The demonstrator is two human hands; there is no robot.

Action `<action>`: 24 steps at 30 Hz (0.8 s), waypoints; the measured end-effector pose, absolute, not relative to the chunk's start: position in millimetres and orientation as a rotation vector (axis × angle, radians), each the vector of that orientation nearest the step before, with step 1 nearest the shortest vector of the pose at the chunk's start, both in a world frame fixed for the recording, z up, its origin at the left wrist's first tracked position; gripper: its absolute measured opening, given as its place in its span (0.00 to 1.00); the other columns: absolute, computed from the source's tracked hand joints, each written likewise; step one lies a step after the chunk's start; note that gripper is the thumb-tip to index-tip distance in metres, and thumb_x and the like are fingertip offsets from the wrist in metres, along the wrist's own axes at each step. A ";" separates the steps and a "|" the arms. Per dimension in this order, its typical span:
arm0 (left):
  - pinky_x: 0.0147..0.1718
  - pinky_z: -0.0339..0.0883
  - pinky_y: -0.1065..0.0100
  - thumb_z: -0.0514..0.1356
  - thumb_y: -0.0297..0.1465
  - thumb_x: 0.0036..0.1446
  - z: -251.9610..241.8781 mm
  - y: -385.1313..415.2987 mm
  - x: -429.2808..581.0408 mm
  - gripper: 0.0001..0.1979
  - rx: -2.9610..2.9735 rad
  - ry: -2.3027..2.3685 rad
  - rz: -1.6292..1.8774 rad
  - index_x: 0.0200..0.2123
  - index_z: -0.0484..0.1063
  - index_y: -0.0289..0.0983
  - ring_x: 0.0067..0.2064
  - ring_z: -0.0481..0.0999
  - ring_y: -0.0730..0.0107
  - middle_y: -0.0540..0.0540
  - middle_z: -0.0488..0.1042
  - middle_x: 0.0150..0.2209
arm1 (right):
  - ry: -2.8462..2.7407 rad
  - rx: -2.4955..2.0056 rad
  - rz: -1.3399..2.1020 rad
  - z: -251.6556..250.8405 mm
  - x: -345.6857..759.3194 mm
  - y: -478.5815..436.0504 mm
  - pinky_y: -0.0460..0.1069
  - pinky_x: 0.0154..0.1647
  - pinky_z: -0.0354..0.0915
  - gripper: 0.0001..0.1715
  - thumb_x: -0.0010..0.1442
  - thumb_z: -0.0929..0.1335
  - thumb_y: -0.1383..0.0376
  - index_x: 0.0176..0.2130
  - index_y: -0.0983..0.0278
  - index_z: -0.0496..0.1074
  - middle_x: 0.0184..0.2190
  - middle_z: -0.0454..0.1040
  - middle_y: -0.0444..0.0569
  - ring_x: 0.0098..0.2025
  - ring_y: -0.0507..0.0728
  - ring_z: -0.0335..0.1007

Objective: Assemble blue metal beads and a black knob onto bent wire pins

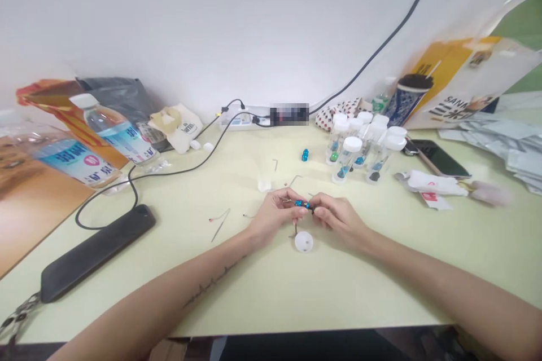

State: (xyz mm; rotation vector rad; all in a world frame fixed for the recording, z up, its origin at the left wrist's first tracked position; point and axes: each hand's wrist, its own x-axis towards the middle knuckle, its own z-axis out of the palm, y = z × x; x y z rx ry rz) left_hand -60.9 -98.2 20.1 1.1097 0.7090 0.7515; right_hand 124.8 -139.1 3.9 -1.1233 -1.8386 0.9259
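Note:
My left hand (275,215) is closed in a pinch on a small shiny blue metal part (298,203) with a dark piece at its right end. My right hand (341,217) pinches that right end, so both sets of fingertips meet around the part and hide much of it. Just below the fingers lies a round white cap (304,241), with a thin dark rod beside it. Beyond the hands are a bent hex key (295,179), a smaller one (275,164) and a clear tube (265,177). Another blue metal part (305,155) stands farther back.
Several clear tubes with white lids (352,145) stand at right, holding small coloured parts. Beyond them are a phone (440,158), a cup (410,98) and a paper bag (461,84). A power bank (99,254), bottles (116,132) and a black cable (182,172) occupy the left.

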 end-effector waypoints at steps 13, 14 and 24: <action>0.27 0.63 0.76 0.71 0.29 0.41 17.0 -95.1 -67.7 0.11 1.124 0.709 0.827 0.29 0.75 0.35 0.28 0.68 0.78 0.50 0.74 0.28 | -1.618 -1.113 1.044 -0.2 115.6 -141.9 0.46 0.22 0.58 0.22 0.66 0.56 0.49 0.38 0.62 0.65 0.26 0.70 0.44 0.21 0.50 0.62; 0.27 0.63 0.76 0.71 0.29 0.42 16.9 -94.5 -68.3 0.10 1.124 0.710 0.839 0.30 0.75 0.35 0.28 0.67 0.79 0.50 0.73 0.28 | -1.607 -1.115 1.039 0.5 114.8 -142.1 0.46 0.22 0.58 0.20 0.65 0.58 0.49 0.43 0.61 0.64 0.29 0.70 0.44 0.21 0.49 0.61; 0.26 0.62 0.76 0.72 0.29 0.38 18.8 -97.4 -69.2 0.14 1.138 0.700 0.884 0.29 0.74 0.32 0.28 0.69 0.78 0.49 0.74 0.28 | -1.746 -1.118 0.968 3.4 108.4 -141.7 0.47 0.25 0.57 0.23 0.67 0.57 0.51 0.30 0.63 0.65 0.24 0.69 0.43 0.22 0.49 0.61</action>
